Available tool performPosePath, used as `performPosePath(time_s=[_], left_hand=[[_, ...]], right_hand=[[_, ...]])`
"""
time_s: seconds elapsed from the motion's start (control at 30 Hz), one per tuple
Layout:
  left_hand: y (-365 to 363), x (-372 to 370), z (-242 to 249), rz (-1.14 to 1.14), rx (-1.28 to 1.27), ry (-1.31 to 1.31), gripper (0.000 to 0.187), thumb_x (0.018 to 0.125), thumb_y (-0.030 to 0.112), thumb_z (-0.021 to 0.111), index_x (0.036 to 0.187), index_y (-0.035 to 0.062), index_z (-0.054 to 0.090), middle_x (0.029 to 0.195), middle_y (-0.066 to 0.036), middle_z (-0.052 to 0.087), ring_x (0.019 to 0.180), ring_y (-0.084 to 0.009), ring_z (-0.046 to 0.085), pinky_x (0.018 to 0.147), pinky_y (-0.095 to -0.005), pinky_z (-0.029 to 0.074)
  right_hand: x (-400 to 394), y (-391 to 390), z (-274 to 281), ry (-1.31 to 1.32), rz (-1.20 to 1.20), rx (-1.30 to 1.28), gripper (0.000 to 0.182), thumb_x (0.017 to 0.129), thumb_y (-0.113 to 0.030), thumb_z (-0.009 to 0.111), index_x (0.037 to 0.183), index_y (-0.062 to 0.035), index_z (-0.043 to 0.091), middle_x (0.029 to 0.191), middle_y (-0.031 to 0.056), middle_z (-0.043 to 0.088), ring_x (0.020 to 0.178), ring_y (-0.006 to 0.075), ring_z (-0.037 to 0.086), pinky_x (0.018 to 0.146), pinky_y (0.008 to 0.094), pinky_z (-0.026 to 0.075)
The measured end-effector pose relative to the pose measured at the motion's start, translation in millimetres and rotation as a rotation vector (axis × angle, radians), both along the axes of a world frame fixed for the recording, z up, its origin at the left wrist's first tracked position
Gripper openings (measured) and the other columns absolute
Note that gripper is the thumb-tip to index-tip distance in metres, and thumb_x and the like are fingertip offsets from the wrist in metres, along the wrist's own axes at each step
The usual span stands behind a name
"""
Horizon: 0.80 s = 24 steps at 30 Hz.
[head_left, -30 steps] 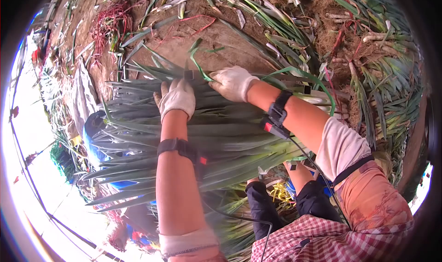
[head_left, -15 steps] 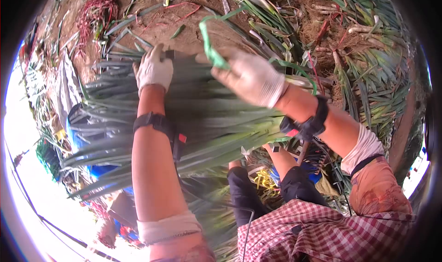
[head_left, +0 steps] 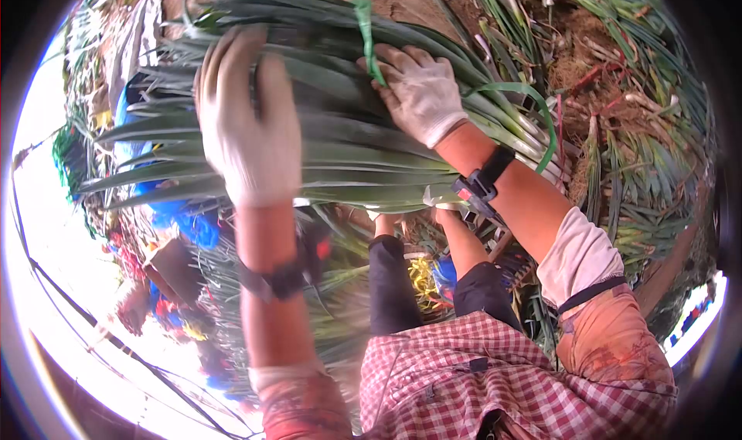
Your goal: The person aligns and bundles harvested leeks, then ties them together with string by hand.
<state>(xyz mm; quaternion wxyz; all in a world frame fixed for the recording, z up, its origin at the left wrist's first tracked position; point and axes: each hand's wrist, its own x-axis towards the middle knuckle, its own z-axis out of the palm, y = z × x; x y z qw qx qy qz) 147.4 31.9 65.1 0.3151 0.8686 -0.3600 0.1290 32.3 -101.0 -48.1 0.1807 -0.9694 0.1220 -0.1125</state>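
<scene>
A large bundle of green onions (head_left: pixel 348 142) lies across in front of me, leaves to the left and pale stalks to the right. My left hand (head_left: pixel 251 119), white-gloved and somewhat blurred, is over the leaves with its fingers stretched out. On the upper side of the bundle, my right hand (head_left: pixel 421 92), also gloved, has a green strap (head_left: pixel 365 30) between thumb and fingers. A further green band (head_left: pixel 550 123) loops around the stalk end. The underside of the bundle is hidden.
More green onions (head_left: pixel 649 169) are heaped at the right, with others (head_left: pixel 510 22) on the brown ground behind. Blue plastic (head_left: pixel 197 227) and a brown box-like piece (head_left: pixel 174 270) lie at the lower left. Yellow strips (head_left: pixel 423 281) are beside my legs.
The bundle sits higher in view, with its stalk end now visible. My left hand has come nearer with fingers extended. My right hand has lowered the green strap onto the bundle.
</scene>
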Motion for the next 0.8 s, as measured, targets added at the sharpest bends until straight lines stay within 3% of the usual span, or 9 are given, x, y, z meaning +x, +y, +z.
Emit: performPosePath(time_s=[0.13,0.2,0.3,0.4,0.5,0.57,0.63,0.7,0.8], left_hand=[[78.8,-91.3,-8.8,0.206,0.321,0.017,0.035,0.073,0.016,0.062,0.108,0.0089,0.059,0.126,-0.016,0.045,0.119,-0.0415,0.038,0.103,-0.0587,0.018],[73.1,-120.5,-21.3,0.234,0.464,0.116,0.048,0.078,0.025,0.062,0.121,0.0089,0.052,0.13,-0.021,0.04,0.124,-0.0433,0.032,0.106,-0.0541,0.016],[76.8,-136.6,-48.1,0.518,0.248,0.207,0.066,0.076,0.029,0.067,0.13,0.0071,0.038,0.127,-0.022,0.04,0.124,-0.041,0.032,0.105,-0.0526,0.022],[73.5,-169.0,-67.5,0.96,-0.912,0.933,0.077,0.076,0.025,0.071,0.134,-0.0007,0.027,0.127,-0.021,0.041,0.121,-0.0291,0.039,0.101,-0.0375,0.034],[87.1,-167.2,-115.6,0.817,-0.586,1.05,0.087,0.08,0.029,0.067,0.14,-0.0023,0.012,0.136,-0.018,0.034,0.121,-0.0247,0.037,0.103,-0.0328,0.028],[66.6,-150.1,-93.1,0.827,-0.928,1.14,0.096,0.078,0.035,0.068,0.141,-0.0028,0.006,0.139,-0.021,0.029,0.124,-0.026,0.034,0.104,-0.032,0.026],[56.9,-138.9,-83.8,0.956,-0.161,0.907,0.109,0.068,0.042,0.073,0.137,-0.0112,0.007,0.141,-0.031,0.018,0.132,-0.0387,0.023,0.109,-0.0392,0.02],[46.7,-123.1,-67.9,0.896,-0.325,1.014,0.105,0.071,0.044,0.069,0.136,-0.0127,0.009,0.14,-0.032,0.021,0.131,-0.0411,0.024,0.109,-0.0417,0.02],[51.8,-96.5,-83.7,0.897,0.116,0.926,0.083,0.081,0.044,0.058,0.133,-0.0108,0.022,0.136,-0.03,0.03,0.127,-0.0379,0.032,0.107,-0.0438,0.023]], right_hand=[[0.2,0.8,-0.4,0.026,0.008,-0.029,0.032,0.083,-0.026,0.054,0.115,-0.0266,0.057,0.116,-0.0024,0.054,0.101,0.0209,0.052,0.075,0.0386,0.042],[-0.3,0.3,-6.6,0.001,0.02,-0.075,0.032,0.084,-0.029,0.052,0.116,-0.0279,0.056,0.118,-0.0024,0.053,0.103,0.0208,0.051,0.076,0.0402,0.042],[1.6,-3.6,-11.3,0.036,0.026,-0.081,0.033,0.086,-0.029,0.049,0.119,-0.0292,0.054,0.12,-0.0003,0.052,0.106,0.0238,0.051,0.078,0.0424,0.042],[2.5,-5.4,-15.7,-0.001,0.04,-0.119,0.033,0.088,-0.028,0.048,0.12,-0.029,0.052,0.12,0.0009,0.052,0.104,0.0256,0.052,0.079,0.0445,0.043],[3.4,-9.0,-16.7,-0.038,0.08,-0.068,0.031,0.088,-0.027,0.048,0.119,-0.0268,0.054,0.117,0.0024,0.054,0.101,0.0272,0.053,0.08,0.0424,0.044],[4.9,-12.3,-17.9,-0.056,0.113,-0.095,0.031,0.089,-0.023,0.049,0.119,-0.0237,0.055,0.115,0.004,0.055,0.1,0.029,0.053,0.081,0.0402,0.044],[6.8,-16.1,-22.0,-0.085,0.13,-0.085,0.031,0.089,-0.023,0.048,0.119,-0.0225,0.055,0.116,0.0054,0.055,0.1,0.0294,0.053,0.083,0.0409,0.044],[9.1,-17.9,-23.4,-0.111,0.157,-0.097,0.031,0.09,-0.022,0.047,0.119,-0.0201,0.054,0.116,0.007,0.054,0.1,0.0302,0.053,0.085,0.0414,0.043],[3.8,-21.0,-22.5,0.024,0.136,-0.062,0.033,0.091,-0.021,0.044,0.122,-0.0164,0.052,0.119,0.0073,0.053,0.106,0.0314,0.05,0.09,0.0403,0.041]])
